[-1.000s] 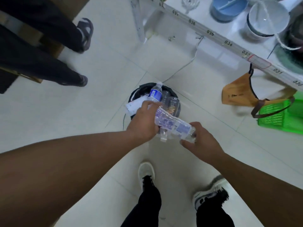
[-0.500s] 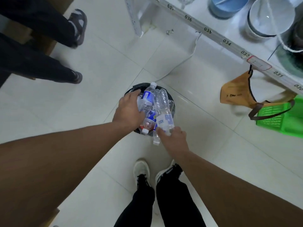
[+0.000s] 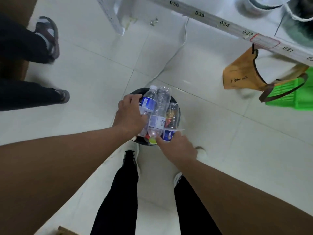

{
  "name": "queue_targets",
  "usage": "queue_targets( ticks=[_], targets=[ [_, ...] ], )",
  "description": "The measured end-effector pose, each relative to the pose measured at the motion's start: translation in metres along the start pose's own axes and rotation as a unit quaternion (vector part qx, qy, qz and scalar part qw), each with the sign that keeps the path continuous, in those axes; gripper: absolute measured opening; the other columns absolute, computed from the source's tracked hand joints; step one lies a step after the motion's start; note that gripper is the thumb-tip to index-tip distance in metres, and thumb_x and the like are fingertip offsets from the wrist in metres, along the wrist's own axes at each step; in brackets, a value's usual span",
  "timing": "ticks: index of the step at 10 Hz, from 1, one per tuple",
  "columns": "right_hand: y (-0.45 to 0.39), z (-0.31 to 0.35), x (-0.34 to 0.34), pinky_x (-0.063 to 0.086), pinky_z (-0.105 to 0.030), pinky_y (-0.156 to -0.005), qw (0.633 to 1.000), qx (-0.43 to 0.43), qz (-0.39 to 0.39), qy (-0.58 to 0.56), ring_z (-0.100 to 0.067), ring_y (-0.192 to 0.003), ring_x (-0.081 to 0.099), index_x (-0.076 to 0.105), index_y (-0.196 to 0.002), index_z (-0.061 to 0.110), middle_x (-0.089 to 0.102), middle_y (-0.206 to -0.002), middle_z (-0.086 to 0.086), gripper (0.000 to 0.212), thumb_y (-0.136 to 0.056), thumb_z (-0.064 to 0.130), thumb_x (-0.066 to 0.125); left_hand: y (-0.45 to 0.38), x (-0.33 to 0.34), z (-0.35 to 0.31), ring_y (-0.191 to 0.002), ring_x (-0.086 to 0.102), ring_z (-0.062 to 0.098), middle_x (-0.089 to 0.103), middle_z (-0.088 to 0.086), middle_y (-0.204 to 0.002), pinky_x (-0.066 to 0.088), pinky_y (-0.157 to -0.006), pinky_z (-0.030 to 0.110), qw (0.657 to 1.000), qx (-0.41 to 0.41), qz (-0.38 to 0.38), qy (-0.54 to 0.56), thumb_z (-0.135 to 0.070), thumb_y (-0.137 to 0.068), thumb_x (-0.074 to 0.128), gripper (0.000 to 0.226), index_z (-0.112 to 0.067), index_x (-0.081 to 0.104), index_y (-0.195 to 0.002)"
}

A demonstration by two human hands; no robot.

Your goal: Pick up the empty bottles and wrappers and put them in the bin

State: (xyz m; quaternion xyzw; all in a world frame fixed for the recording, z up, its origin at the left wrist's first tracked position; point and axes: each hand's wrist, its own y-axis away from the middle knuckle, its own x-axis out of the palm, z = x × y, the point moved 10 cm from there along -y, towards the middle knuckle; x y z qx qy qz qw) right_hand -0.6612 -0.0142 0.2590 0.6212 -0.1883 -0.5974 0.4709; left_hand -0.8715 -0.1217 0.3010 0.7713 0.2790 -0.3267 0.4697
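Observation:
A black round bin (image 3: pixel 178 110) stands on the tiled floor in front of my feet, piled full above its rim. On top lie a blue-labelled bottle (image 3: pixel 149 101), a crushed clear bottle (image 3: pixel 161 106) and a third bottle with an orange-red label (image 3: pixel 172 114). A blue and white cup-like wrapper (image 3: pixel 168 135) sits at the near rim. My left hand (image 3: pixel 129 114) lies over the left side of the pile, fingers curled on the blue-labelled bottle. My right hand (image 3: pixel 177 148) pinches the near, capped end of the clear bottle.
Another person's legs and sandals (image 3: pixel 49 38) are at the left. A white table leg (image 3: pixel 111 16) and a numbered table edge (image 3: pixel 225 24) run across the top. A brown bag (image 3: pixel 240 72) hangs beside a green basket (image 3: pixel 288 94). A white cable (image 3: pixel 179 46) trails towards the bin.
Both hands have come down onto the bin with the bottles. The clear bottle swung from lying crosswise to pointing away from me on the pile. My right hand slid to its near end.

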Motion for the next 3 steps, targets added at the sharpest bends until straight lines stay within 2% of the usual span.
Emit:
queue_targets(
  ticks=[1, 2, 3],
  targets=[
    [0.011, -0.009, 0.008, 0.054, -0.049, -0.097, 0.999, 0.026, 0.018, 0.001, -0.034, -0.112, 0.065, 0.059, -0.121, 0.024, 0.065, -0.116, -0.006, 0.09, -0.072, 0.096, 0.035, -0.007, -0.003, 0.001, -0.137, 0.042, 0.033, 0.044, 0.01, -0.154, 0.045, -0.107, 0.048, 0.999, 0.043, 0.02, -0.024, -0.025, -0.094, 0.071, 0.069, -0.02, 0.043, -0.157],
    [0.022, -0.014, 0.012, 0.056, -0.048, -0.093, 0.997, 0.054, 0.012, -0.055, -0.031, -0.103, 0.067, 0.06, -0.108, 0.024, 0.066, -0.107, -0.003, 0.077, -0.075, 0.091, 0.042, -0.005, -0.013, -0.01, -0.136, 0.043, 0.032, 0.044, 0.007, -0.154, 0.046, -0.107, 0.048, 0.992, 0.104, 0.06, -0.047, -0.024, -0.093, 0.07, 0.069, -0.022, 0.043, -0.156],
    [0.028, -0.02, 0.02, 0.054, -0.04, -0.078, 0.986, 0.071, 0.033, -0.147, -0.022, -0.089, 0.066, 0.058, -0.095, 0.024, 0.067, -0.096, 0.0, 0.062, -0.078, 0.084, 0.053, -0.005, -0.019, -0.019, -0.135, 0.044, 0.031, 0.045, 0.005, -0.154, 0.047, -0.109, 0.05, 0.984, 0.143, 0.085, -0.069, -0.026, -0.092, 0.072, 0.072, -0.023, 0.042, -0.157]
  ],
)
